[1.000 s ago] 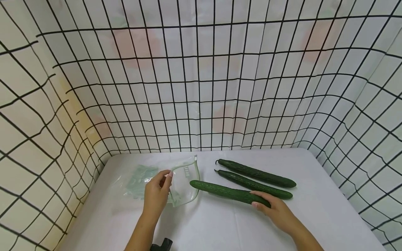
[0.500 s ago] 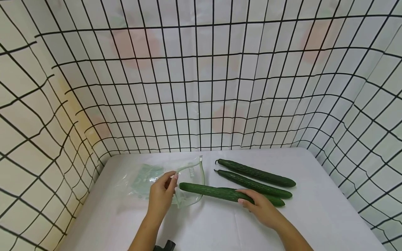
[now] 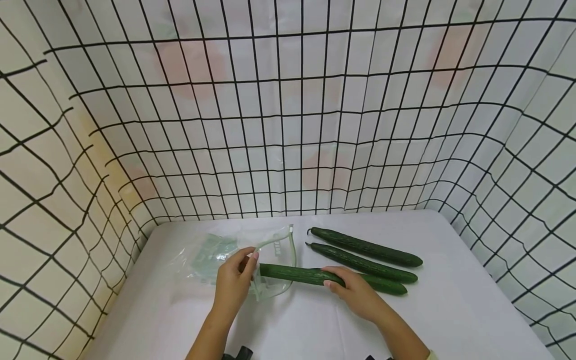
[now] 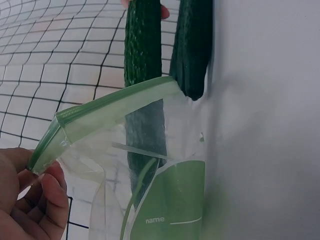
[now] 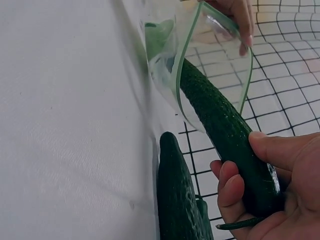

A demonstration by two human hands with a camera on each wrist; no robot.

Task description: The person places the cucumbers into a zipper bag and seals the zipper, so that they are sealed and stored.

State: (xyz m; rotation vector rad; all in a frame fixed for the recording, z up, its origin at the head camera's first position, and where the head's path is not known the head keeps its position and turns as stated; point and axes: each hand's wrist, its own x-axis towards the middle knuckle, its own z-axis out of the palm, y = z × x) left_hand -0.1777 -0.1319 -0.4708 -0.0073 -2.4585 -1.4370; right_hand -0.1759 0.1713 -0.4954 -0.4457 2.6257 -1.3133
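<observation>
My right hand (image 3: pixel 355 295) grips a long green cucumber (image 5: pixel 215 112) near its stem end, with thumb and fingers curled round it. The far end of that cucumber lies inside a clear zip bag (image 4: pixel 185 195) with a green strip along its mouth and a green "name" panel. My left hand (image 3: pixel 235 277) pinches the bag's rim at one side, and the mouth stands wide apart around the cucumber. Three more cucumbers lie to the right: a far one (image 3: pixel 366 247), a middle one (image 3: pixel 364 264) and a near one (image 3: pixel 387 285), partly hidden behind my right hand.
A white-covered table (image 3: pixel 306 330) carries everything. Black grid mesh (image 3: pixel 297 130) over white sheeting rises along the back and both sides. A small black object (image 3: pixel 243 353) shows at the bottom edge of the head view.
My right hand has moved left with the cucumber, whose leading end has passed into the bag. The left hand has shifted slightly right, still holding the rim. The near lying cucumber has come into sight.
</observation>
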